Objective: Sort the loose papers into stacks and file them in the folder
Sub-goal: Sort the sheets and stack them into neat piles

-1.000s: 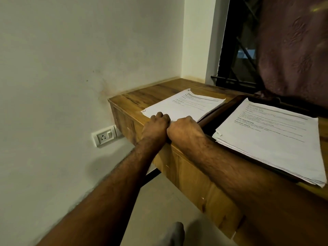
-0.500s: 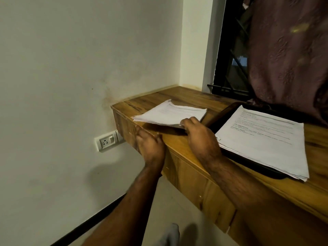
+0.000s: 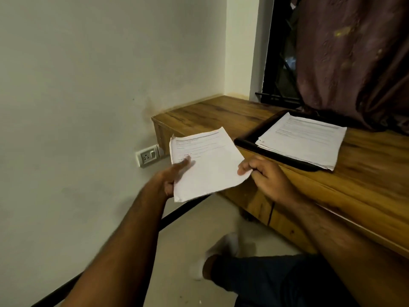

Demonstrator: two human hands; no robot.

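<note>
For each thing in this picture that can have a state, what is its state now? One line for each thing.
Held papers: lifted off the desk, gripped at both sides.
Left hand: holds the left edge, thumb on top.
Right hand: pinches the right edge.
Folder: open, flat on the desk.
Paper stack: lying in the folder.
Curtain: hanging over the window, its hem on the desk.

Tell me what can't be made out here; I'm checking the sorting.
Head view:
- Print on the held papers: blurred, too small.
- Left hand fingers: behind those papers.
- Folder: mostly covered by the stack; far edge under the curtain.
- Stack's sheet count: edges too fine.
</note>
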